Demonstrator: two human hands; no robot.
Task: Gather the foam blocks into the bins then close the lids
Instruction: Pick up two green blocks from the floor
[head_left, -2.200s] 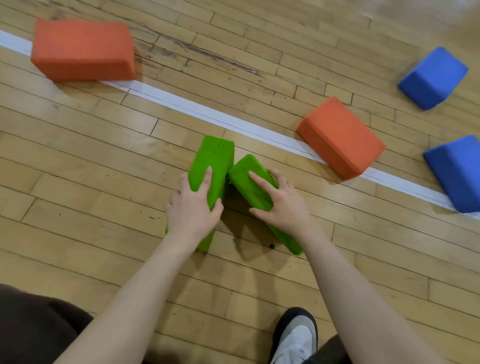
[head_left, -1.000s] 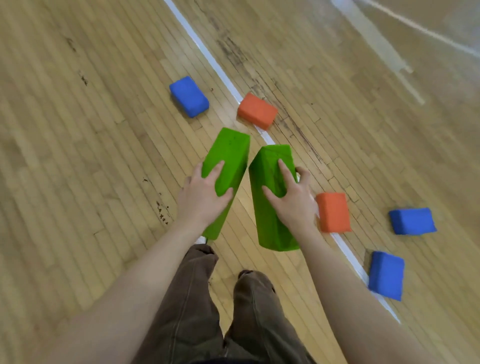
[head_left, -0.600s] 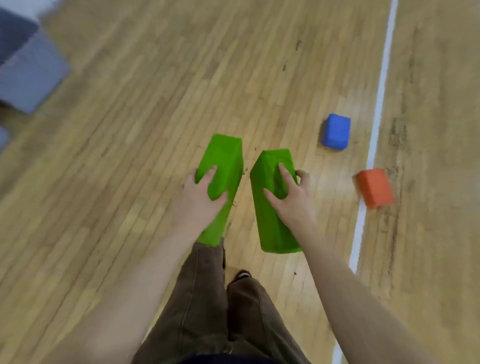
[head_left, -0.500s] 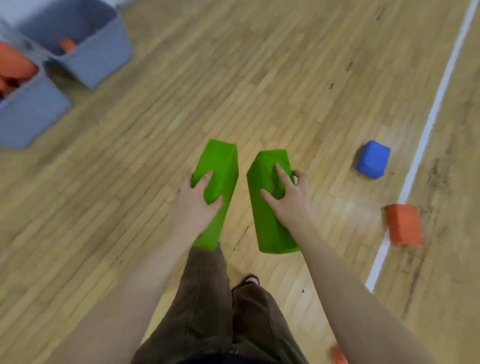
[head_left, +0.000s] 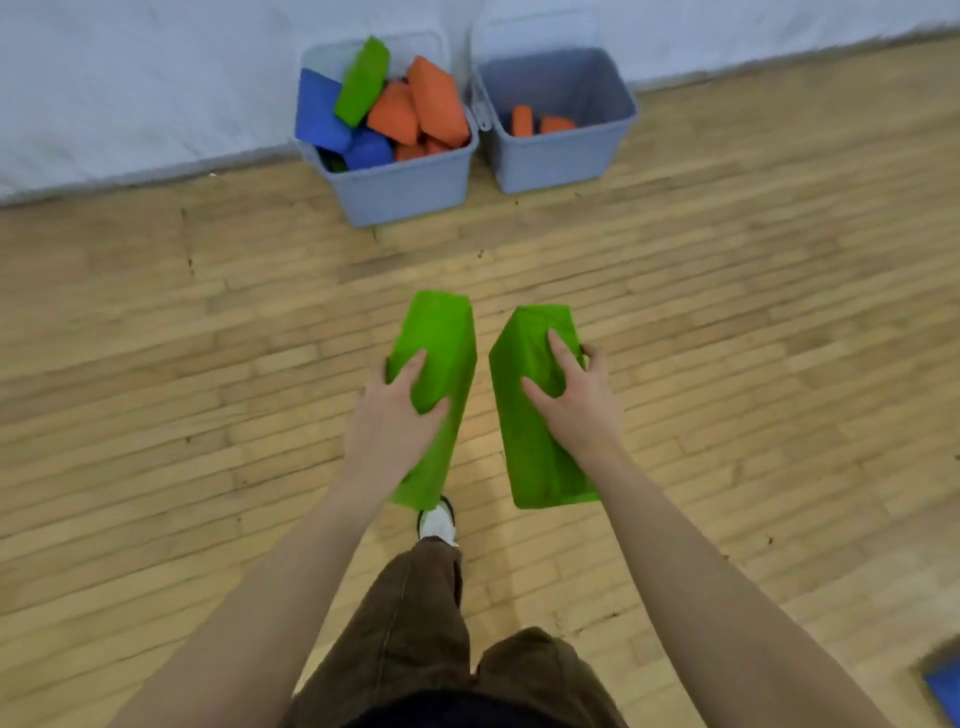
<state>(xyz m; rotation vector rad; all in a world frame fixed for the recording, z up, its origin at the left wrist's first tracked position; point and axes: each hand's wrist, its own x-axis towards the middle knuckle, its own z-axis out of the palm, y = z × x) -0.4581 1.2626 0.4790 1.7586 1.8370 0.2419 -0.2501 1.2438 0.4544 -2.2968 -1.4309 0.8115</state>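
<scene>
Two green foam blocks (head_left: 439, 353) (head_left: 530, 415), held aloft

Wooden plank floor (head_left: 727, 338) fills most of the frame, boards scuffed with small dark marks. Pale wall (head_left: 130, 78) spans the top edge.

Left hand (head_left: 390, 415) (right hand (head_left: 576, 402) too) gripping.

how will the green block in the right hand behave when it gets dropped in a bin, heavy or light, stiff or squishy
Probably light: the right hand alone carries the block by a grip on its top end. Likely a bit squishy, since the foam seems to dent under the fingers. Its flat faces suggest it won't roll.
</scene>
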